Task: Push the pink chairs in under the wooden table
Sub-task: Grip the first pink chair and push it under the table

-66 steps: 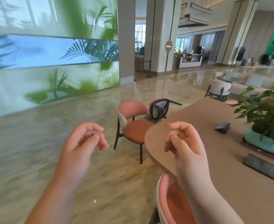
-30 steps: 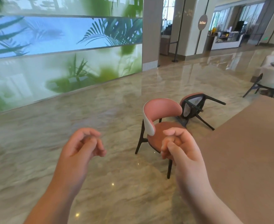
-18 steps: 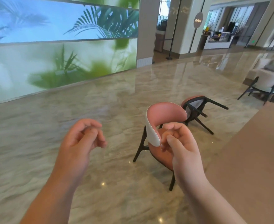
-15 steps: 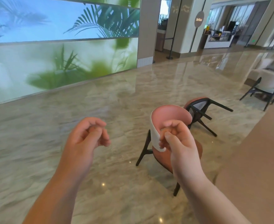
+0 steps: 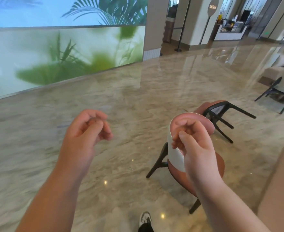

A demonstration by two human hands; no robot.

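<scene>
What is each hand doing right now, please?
Left hand: closed, fingers curled, holding nothing.
Right hand: closed, holding nothing, before the pink curved-back chair.

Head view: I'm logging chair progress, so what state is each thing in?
Near pink chair, upright, not under the wooden table.
Far pink chair, tipped over on the floor.
Left hand, fingers curled, holding nothing.
Right hand, fingers curled, holding nothing.

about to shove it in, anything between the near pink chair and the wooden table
Nothing visible: only bare marble floor lies between the upright pink chair with dark legs and the edge of the brown wooden table. The second pink chair lies tipped over farther off, outside that path. Under the table is out of view.
</scene>
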